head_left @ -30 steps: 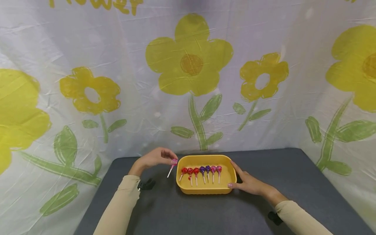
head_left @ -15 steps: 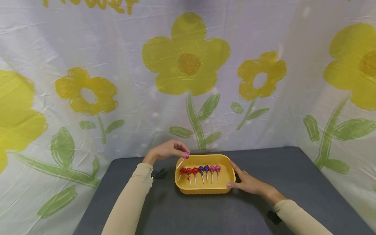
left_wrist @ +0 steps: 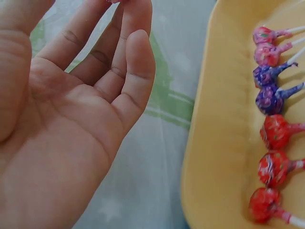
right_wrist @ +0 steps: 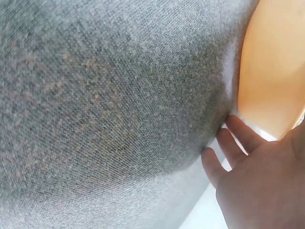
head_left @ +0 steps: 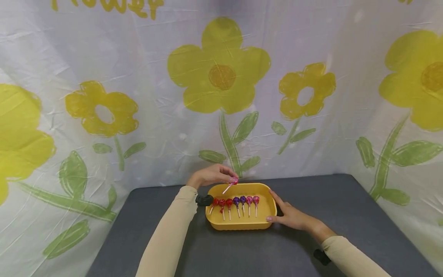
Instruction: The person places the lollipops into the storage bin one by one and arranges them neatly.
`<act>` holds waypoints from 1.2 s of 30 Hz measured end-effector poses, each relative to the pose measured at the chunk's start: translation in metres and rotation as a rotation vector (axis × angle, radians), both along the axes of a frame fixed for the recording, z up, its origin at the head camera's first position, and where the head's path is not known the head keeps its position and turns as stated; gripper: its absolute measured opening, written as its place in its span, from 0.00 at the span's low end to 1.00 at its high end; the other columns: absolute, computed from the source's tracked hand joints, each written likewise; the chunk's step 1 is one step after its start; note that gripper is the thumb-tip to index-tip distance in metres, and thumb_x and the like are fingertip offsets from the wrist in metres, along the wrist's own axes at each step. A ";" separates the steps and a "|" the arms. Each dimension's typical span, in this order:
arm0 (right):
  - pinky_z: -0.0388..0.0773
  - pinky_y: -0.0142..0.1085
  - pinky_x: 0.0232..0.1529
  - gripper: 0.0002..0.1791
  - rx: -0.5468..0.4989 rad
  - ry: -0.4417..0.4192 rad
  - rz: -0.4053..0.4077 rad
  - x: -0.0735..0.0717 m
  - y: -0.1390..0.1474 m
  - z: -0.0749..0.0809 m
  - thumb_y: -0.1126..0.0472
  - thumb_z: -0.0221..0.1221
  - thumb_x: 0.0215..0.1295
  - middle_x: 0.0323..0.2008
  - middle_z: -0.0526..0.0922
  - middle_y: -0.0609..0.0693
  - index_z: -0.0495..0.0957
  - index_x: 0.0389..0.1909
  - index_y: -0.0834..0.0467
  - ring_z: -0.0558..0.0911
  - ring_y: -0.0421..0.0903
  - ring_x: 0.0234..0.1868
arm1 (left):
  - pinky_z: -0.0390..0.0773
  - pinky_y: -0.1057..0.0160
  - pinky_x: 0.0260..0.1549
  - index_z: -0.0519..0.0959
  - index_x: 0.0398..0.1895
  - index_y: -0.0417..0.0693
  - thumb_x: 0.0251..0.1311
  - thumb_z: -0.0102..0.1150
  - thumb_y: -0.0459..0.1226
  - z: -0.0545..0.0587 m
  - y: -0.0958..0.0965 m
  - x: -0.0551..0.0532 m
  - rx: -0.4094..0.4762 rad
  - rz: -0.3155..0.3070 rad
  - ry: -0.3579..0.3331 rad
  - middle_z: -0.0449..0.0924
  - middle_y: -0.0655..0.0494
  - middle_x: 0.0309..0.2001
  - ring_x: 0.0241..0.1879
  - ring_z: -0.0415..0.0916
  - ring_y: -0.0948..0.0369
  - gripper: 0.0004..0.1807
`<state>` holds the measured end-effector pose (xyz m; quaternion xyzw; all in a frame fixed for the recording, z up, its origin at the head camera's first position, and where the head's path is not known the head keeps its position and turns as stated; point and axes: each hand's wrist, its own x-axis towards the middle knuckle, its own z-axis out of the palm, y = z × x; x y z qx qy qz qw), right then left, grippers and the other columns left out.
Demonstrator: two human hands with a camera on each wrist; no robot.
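My left hand (head_left: 214, 175) pinches a pink-wrapped lollipop (head_left: 234, 181) by its head, with the white stick slanting down to the left. It is held above the back part of a yellow tray (head_left: 242, 226). In the left wrist view only a sliver of this lollipop shows at the top edge, by the fingertips of the left hand (left_wrist: 81, 105). Along the tray lie red lollipops (head_left: 222, 202), purple lollipops (head_left: 243, 200) and pink lollipops (head_left: 255, 199) in one row, sticks towards me. At the tray's right end rests my right hand (head_left: 292, 216), thumb at the rim and fingers extended outside.
The tray stands on a dark grey table (head_left: 238, 254) near its back edge. Behind it hangs a white cloth (head_left: 166, 115) printed with yellow flowers. A black wrist strap (head_left: 204, 200) on the left arm overlaps the tray's left edge in the head view.
The left hand has carried the pink lollipop rightwards, from beside the tray's left end to above its back part. The right hand and the row of lollipops stay put.
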<state>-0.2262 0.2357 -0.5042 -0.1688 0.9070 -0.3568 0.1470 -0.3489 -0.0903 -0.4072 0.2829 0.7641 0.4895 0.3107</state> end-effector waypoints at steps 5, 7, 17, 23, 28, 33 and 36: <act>0.59 0.67 0.69 0.58 -0.012 0.012 0.010 -0.001 0.000 -0.001 0.37 0.62 0.63 0.78 0.47 0.67 0.31 0.80 0.43 0.56 0.69 0.75 | 0.79 0.55 0.59 0.79 0.58 0.38 0.68 0.58 0.37 -0.004 0.012 -0.002 -0.021 0.010 0.011 0.84 0.52 0.49 0.46 0.81 0.62 0.18; 0.58 0.67 0.70 0.58 -0.019 0.022 0.018 -0.001 0.000 -0.001 0.38 0.62 0.63 0.78 0.47 0.68 0.31 0.80 0.44 0.56 0.69 0.76 | 0.80 0.58 0.57 0.79 0.59 0.38 0.68 0.58 0.36 -0.004 0.017 -0.003 -0.009 0.017 0.000 0.84 0.50 0.52 0.46 0.81 0.63 0.19; 0.59 0.68 0.69 0.57 -0.011 0.019 0.017 -0.002 0.001 -0.002 0.38 0.61 0.63 0.78 0.46 0.66 0.31 0.80 0.42 0.56 0.70 0.75 | 0.70 0.40 0.65 0.77 0.60 0.35 0.67 0.58 0.32 -0.022 0.037 -0.005 0.104 0.096 -0.076 0.84 0.50 0.51 0.41 0.82 0.67 0.19; 0.59 0.69 0.68 0.57 0.016 0.010 0.000 -0.002 0.000 -0.002 0.36 0.61 0.63 0.79 0.47 0.64 0.31 0.79 0.39 0.57 0.71 0.75 | 0.72 0.43 0.64 0.80 0.57 0.37 0.66 0.60 0.34 -0.033 0.050 -0.004 0.109 0.135 -0.046 0.85 0.46 0.52 0.45 0.84 0.63 0.18; 0.59 0.69 0.67 0.56 0.023 0.009 -0.001 -0.002 -0.001 -0.001 0.36 0.60 0.63 0.79 0.47 0.63 0.30 0.79 0.38 0.57 0.70 0.75 | 0.72 0.43 0.64 0.82 0.55 0.41 0.64 0.63 0.37 -0.038 0.061 -0.001 0.085 0.141 -0.003 0.86 0.46 0.51 0.46 0.85 0.62 0.17; 0.58 0.69 0.68 0.56 0.023 0.005 0.001 -0.002 -0.001 -0.001 0.36 0.60 0.64 0.79 0.47 0.63 0.30 0.79 0.39 0.57 0.70 0.75 | 0.76 0.49 0.62 0.84 0.53 0.46 0.63 0.64 0.40 -0.042 0.071 0.001 0.040 0.103 0.040 0.87 0.50 0.51 0.45 0.83 0.66 0.17; 0.58 0.69 0.68 0.56 0.018 0.006 0.004 -0.002 0.000 -0.002 0.36 0.60 0.64 0.79 0.47 0.64 0.30 0.79 0.39 0.57 0.70 0.75 | 0.78 0.53 0.59 0.85 0.53 0.48 0.63 0.64 0.41 -0.044 0.077 0.002 0.005 0.077 0.075 0.87 0.51 0.51 0.46 0.81 0.67 0.16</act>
